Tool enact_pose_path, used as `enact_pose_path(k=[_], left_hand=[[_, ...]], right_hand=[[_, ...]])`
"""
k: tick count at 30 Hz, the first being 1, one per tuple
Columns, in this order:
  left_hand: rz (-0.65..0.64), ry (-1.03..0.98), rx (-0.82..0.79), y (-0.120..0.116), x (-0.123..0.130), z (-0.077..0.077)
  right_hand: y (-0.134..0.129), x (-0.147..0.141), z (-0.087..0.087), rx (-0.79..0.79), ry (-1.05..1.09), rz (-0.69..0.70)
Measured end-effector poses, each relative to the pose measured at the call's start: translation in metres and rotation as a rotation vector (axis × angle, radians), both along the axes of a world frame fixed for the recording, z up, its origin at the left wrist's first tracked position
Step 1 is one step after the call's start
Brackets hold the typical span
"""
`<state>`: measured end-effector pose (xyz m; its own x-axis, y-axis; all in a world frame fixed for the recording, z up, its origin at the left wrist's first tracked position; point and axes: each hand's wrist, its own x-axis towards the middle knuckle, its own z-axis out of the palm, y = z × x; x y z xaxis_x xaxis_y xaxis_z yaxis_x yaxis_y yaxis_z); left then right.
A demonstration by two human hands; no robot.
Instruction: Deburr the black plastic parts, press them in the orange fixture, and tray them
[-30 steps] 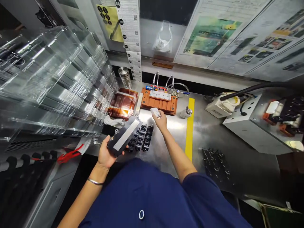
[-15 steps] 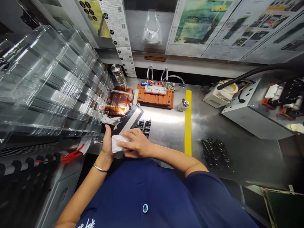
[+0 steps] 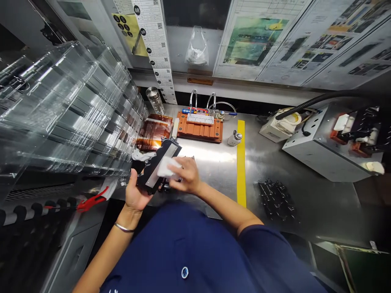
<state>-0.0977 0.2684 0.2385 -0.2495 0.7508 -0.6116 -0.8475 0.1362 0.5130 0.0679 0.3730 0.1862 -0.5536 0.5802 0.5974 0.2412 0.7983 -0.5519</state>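
Note:
My left hand [image 3: 137,193] holds the near end of a long black plastic part [image 3: 171,149], tilted above the bench, thumb along its left side. A pale flat strip [image 3: 154,176] runs down the part's upper face. In my right hand [image 3: 187,176] is a folded white cloth [image 3: 166,166], pinched by the fingers and lying over the middle of the strip; the fingers are slightly blurred. Partly hidden beneath my right hand, small black pieces [image 3: 165,187] lie on the bench.
An orange fixture [image 3: 200,132] with two bent metal hoses stands at the back, beside a small metal-topped bottle [image 3: 234,138]. Clear plastic trays [image 3: 76,106] are stacked high on the left. Yellow tape [image 3: 241,162] crosses the bench. Black parts [image 3: 277,199] and a grey machine [image 3: 317,142] are on the right.
My right hand has moved up and right with the cloth, away from the left palm and along the strip. More of the black part's near end now shows.

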Motion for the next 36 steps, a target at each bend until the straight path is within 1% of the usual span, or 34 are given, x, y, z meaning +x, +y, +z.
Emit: enact_pose_path(k=[2, 3, 5, 7, 9, 11, 13, 16, 20, 23, 26, 29, 32, 34, 35, 36], left_hand=[[-0.041, 0.014, -0.016, -0.009, -0.003, 0.001], [-0.059, 0.018, -0.024, -0.014, -0.004, 0.002], [-0.081, 0.018, -0.029, -0.022, -0.004, 0.005], [-0.090, 0.014, -0.019, -0.027, -0.002, 0.008], [-0.086, 0.011, -0.007, -0.029, 0.001, 0.010], [-0.076, 0.008, -0.008, -0.030, 0.003, 0.012], [-0.066, 0.002, -0.019, -0.030, 0.003, 0.014], [-0.060, -0.015, -0.034, -0.031, 0.004, 0.016], [-0.011, -0.004, -0.047, -0.033, 0.006, 0.018], [0.014, 0.025, -0.065, -0.034, 0.008, 0.018], [0.002, 0.030, -0.051, -0.035, 0.010, 0.018], [0.009, 0.042, -0.055, -0.035, 0.012, 0.017], [0.022, 0.058, -0.076, -0.034, 0.013, 0.018], [0.021, 0.055, -0.083, -0.033, 0.014, 0.018], [0.016, 0.049, -0.085, -0.033, 0.014, 0.018], [0.010, 0.041, -0.088, -0.032, 0.014, 0.018]], right_hand=[[0.036, 0.005, -0.017, -0.160, -0.006, -0.262], [0.057, 0.010, -0.029, -0.249, -0.022, -0.361], [0.094, 0.022, -0.055, -0.456, -0.096, -0.545], [0.117, 0.034, -0.082, -0.653, -0.214, -0.689], [0.127, 0.042, -0.107, -0.756, -0.305, -0.767], [0.127, 0.045, -0.126, -0.775, -0.341, -0.788], [0.126, 0.042, -0.139, -0.761, -0.342, -0.788], [0.126, 0.032, -0.151, -0.725, -0.311, -0.787], [0.134, 0.021, -0.158, -0.710, -0.242, -0.823], [0.144, 0.019, -0.160, -0.741, -0.211, -0.932], [0.153, 0.020, -0.160, -0.783, -0.174, -1.034], [0.155, 0.022, -0.155, -0.810, -0.149, -1.025], [0.148, 0.023, -0.142, -0.811, -0.129, -1.001], [0.136, 0.021, -0.126, -0.780, -0.098, -0.964], [0.127, 0.020, -0.115, -0.739, -0.072, -0.902], [0.115, 0.017, -0.101, -0.678, -0.046, -0.804]])
